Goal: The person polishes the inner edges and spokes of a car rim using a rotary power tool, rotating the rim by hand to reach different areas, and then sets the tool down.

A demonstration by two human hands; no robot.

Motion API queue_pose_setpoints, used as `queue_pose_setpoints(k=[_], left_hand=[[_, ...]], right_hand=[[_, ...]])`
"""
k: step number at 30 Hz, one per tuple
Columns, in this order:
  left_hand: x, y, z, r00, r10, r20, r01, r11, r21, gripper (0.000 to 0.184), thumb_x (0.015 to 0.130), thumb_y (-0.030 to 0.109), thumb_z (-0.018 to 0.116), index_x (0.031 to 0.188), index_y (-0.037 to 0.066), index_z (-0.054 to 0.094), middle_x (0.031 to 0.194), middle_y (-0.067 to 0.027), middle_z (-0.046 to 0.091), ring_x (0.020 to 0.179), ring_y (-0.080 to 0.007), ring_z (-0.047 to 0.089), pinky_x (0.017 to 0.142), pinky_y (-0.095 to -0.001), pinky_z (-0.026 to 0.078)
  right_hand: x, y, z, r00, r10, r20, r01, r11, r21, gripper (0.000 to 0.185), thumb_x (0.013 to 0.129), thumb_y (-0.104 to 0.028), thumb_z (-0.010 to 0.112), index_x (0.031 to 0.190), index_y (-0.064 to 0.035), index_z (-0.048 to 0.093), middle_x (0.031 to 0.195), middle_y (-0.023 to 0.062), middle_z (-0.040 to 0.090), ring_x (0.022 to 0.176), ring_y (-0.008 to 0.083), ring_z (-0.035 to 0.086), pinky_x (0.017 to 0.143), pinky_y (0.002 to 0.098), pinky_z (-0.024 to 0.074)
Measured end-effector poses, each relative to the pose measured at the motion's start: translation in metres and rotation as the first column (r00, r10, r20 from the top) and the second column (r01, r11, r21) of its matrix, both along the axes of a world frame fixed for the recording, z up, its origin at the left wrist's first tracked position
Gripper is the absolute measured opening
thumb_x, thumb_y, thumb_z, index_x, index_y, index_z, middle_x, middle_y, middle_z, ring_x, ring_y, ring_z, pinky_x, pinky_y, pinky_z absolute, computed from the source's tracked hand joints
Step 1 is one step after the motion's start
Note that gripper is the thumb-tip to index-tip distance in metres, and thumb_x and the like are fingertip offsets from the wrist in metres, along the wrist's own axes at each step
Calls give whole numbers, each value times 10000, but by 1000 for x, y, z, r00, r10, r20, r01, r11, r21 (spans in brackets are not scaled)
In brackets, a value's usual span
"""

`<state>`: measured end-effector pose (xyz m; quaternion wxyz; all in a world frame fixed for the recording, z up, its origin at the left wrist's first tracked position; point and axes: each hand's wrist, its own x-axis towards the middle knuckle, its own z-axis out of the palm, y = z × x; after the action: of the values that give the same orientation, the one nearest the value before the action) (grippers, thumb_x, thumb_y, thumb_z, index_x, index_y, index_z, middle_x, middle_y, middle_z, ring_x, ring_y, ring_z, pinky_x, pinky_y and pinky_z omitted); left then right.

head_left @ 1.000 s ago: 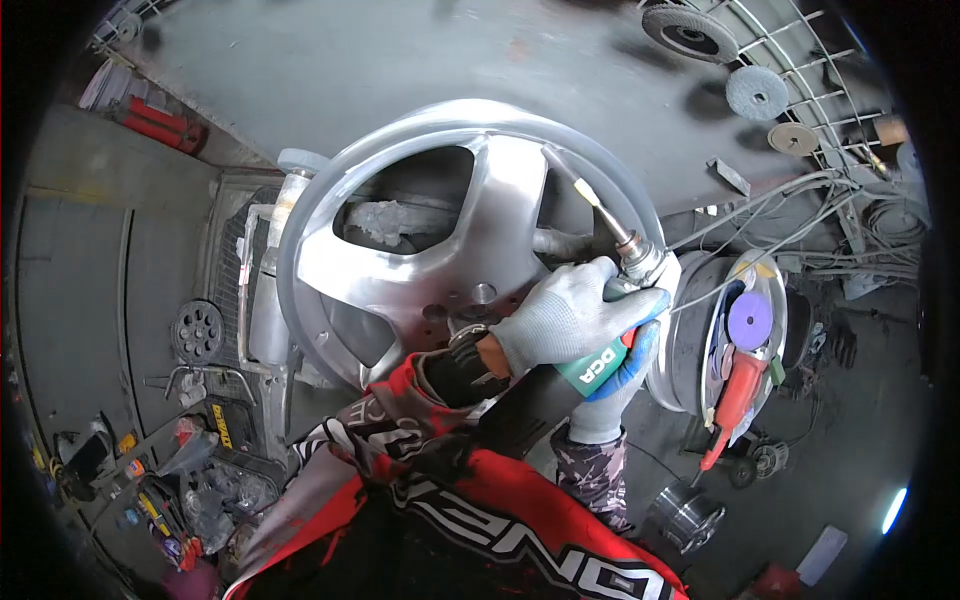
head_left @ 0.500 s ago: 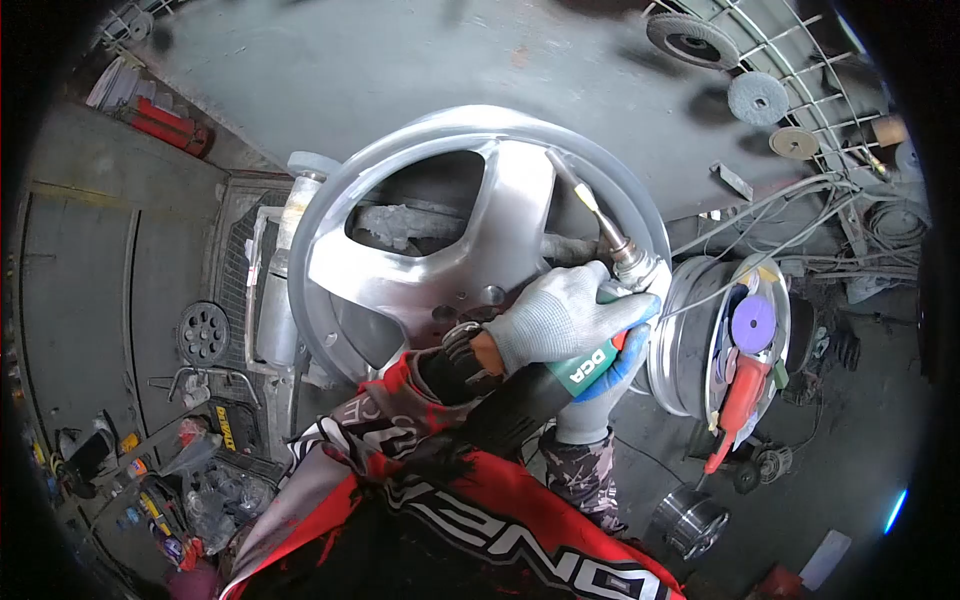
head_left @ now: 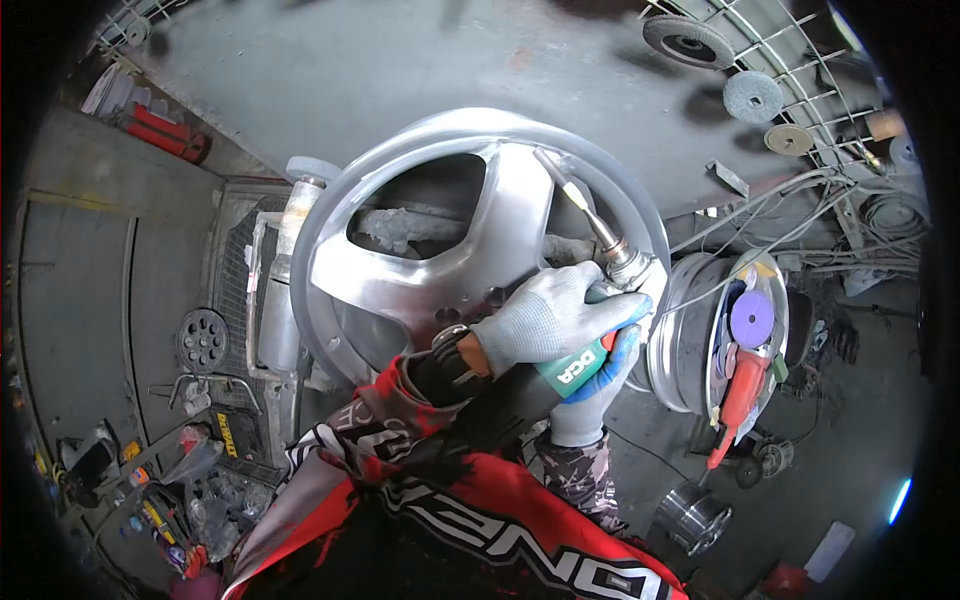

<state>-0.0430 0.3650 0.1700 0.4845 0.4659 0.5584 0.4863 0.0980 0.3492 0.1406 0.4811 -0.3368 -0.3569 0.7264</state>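
Observation:
A silver alloy wheel (head_left: 412,278) with a bare-metal face lies in front of me, its spokes shiny. My left hand (head_left: 545,318), in a grey work glove, wraps over the front body of a green and black DCA electric grinder (head_left: 566,374). From below, my right hand (head_left: 608,380), in a grey glove with blue palm coating, grips the same body. The grinder's long narrow bit (head_left: 575,196) points up and left, its tip at the outer end of the upper right spoke. I cannot tell whether the tip is pressing on the metal.
To the right stands another wheel (head_left: 680,330), with a purple disc (head_left: 752,319) and a red power tool (head_left: 742,390) on it. Abrasive wheels (head_left: 753,97) hang on a wire rack at upper right. A grey cylinder (head_left: 280,315) stands left of the alloy wheel. Cables trail at right.
The grinder and both hands have shifted slightly left, and the bit tip has moved a little left along the spoke's outer end. Both hands keep their grip.

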Motion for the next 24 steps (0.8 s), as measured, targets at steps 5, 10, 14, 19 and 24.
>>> queue_pose_setpoints(k=[5,10,14,19,24], left_hand=[[-11,-8,-3,998,24,52,-23,999,-32,424,1014,389,716,1044,-31,669,915,-192,739,875,-180,733,795,-359,563],[-2,-2,-1,1000,8,14,-8,1000,10,410,1011,377,713,1078,-27,679,962,-210,754,929,-245,770,819,-383,576],[-4,-6,-2,990,30,141,-39,997,64,405,1011,367,709,1078,-31,675,943,-208,756,913,-267,775,816,-386,579],[-15,-10,-3,999,33,-12,-34,998,-44,381,1015,328,709,1007,-49,654,895,-177,737,838,-164,714,745,-347,561],[-2,-2,-2,993,28,119,-31,999,20,355,1027,313,693,1011,-40,654,840,-155,708,816,-154,696,747,-343,551]], right_hand=[[-5,-6,-5,989,11,147,-13,1000,11,488,1168,-382,357,1488,-35,479,1428,129,571,1294,201,575,1115,380,469],[-3,-4,3,974,-69,218,64,997,32,512,1157,-408,381,1512,-48,463,1431,125,580,1314,209,571,1119,384,472],[-1,-2,-4,999,52,3,-52,996,-69,568,1159,-435,325,1547,-35,432,1492,141,544,1363,243,555,1144,401,462],[-6,-2,-5,999,-8,43,11,998,-69,494,1151,-383,391,1462,-16,505,1400,139,597,1257,218,614,1065,387,512],[1,0,-7,999,-23,46,27,994,-103,509,1142,-404,411,1458,-18,512,1391,140,602,1252,215,612,1065,383,508]])
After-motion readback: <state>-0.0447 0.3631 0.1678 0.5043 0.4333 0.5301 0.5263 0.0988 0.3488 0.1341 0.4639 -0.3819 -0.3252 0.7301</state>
